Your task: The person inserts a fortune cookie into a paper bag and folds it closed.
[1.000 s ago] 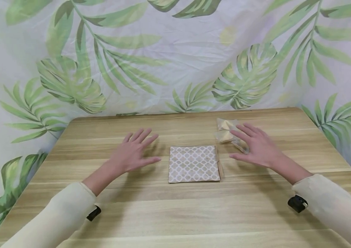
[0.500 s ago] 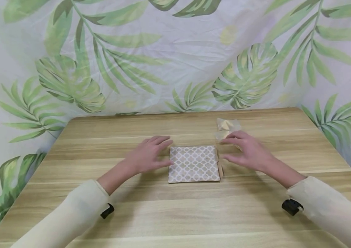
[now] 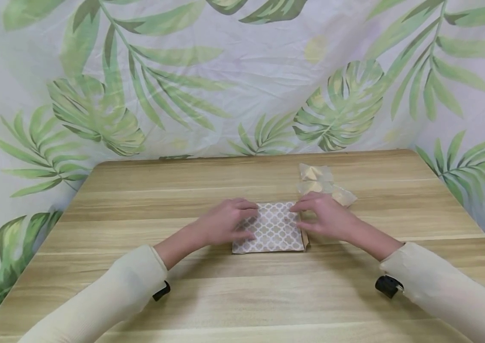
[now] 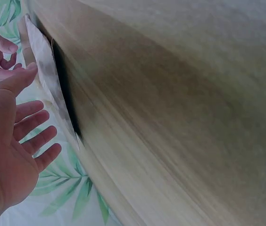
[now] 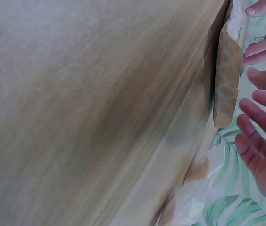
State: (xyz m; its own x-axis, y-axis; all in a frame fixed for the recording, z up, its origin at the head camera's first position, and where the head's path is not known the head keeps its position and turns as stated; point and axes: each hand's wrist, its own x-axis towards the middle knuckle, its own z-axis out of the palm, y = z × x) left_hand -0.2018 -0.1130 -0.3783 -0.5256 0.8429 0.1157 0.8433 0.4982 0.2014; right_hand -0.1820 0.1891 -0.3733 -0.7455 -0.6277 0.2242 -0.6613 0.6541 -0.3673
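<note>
A flat paper bag (image 3: 274, 233) with a white lattice pattern on tan lies in the middle of the table, a folded brown edge showing along its right side. Over its left part hovers my left hand (image 3: 225, 223), fingers loosely bent. My right hand (image 3: 330, 216) is at its upper right corner, thumb and fingers apart. From the left wrist view, the left palm (image 4: 10, 150) faces the bag (image 4: 50, 66) with spread fingers. The right wrist view has the right fingers (image 5: 255, 117) relaxed beside the bag's brown folded end (image 5: 227, 80).
Behind my right hand lie several clear packets (image 3: 312, 173) with beige, cookie-like pieces inside. One packet (image 3: 344, 195) sits partly behind that hand. The wooden table (image 3: 242, 295) ends at a leaf-printed cloth (image 3: 259, 85) at the back.
Both hands have moved inward from either side of the bag and now overlap it. My right hand has come away from the packets, uncovering more of them.
</note>
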